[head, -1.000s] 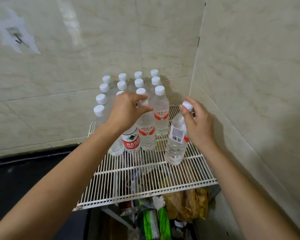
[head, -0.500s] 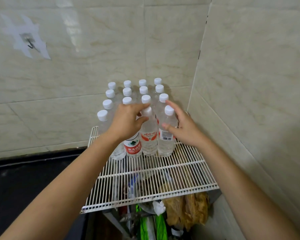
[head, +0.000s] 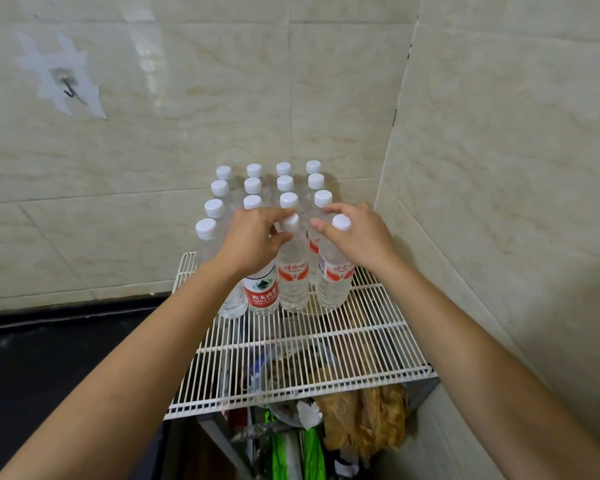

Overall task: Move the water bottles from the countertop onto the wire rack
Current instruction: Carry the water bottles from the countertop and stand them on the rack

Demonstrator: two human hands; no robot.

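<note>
Several clear water bottles [head: 284,183] with white caps stand in tight rows at the back of the white wire rack [head: 357,344], in the tiled corner. My left hand [head: 253,237] lies over the red-labelled bottle [head: 261,294], and its thumb and fingers close round the neck of the middle front bottle [head: 293,282]. My right hand [head: 355,237] grips the shoulder of the front right bottle [head: 335,285]. That bottle stands upright on the rack, at the right end of the front row.
Tiled walls close the rack in at the back and right. A black countertop [head: 49,368] lies to the left, lower down. Under the rack sit bags and packets [head: 364,417]. The front half of the rack holds no bottles.
My right hand has carried its tilted bottle from the rack's right side leftward and back. It now stands upright against the front row. My left hand has stayed on the front bottles.
</note>
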